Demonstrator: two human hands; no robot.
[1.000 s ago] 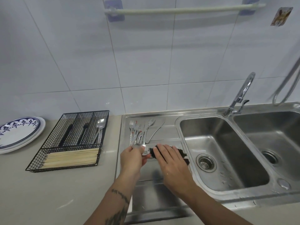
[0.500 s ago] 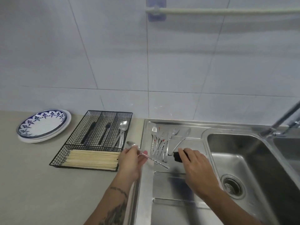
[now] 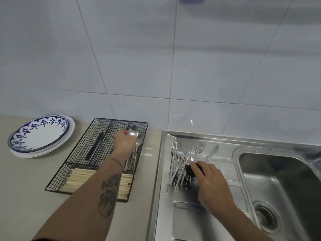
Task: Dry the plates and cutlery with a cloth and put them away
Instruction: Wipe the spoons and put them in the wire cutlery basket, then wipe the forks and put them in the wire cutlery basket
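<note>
**Spoon going over the tray, cloth staying by the forks**

Left hand (image 3: 124, 144) is sitting over the right-hand slot of the wire tray (image 3: 81, 154), mid-left of the frame, fingers curled round a spoon (image 3: 133, 131). The bowl is poking out past the fingers toward the wall, and the handle is hiding under the hand, so I can't tell how far down it's reaching. More spoons (image 3: 139, 145) are already lying in that same slot, just beside the hand. Chopsticks (image 3: 81, 180) are filling the near section of the tray.

Right hand (image 3: 211, 181) is resting lower right of centre on the drainboard (image 3: 224, 168), fingers gripping a dark cloth (image 3: 190, 169) that's sticking out at the fingertips. The cloth is touching the pile of forks (image 3: 178, 160) spread out just left of it. A knife (image 3: 212, 153) is lying just beyond the hand.

Plates (image 3: 39, 134) are sitting stacked at the far left on the counter (image 3: 22, 197).
</note>
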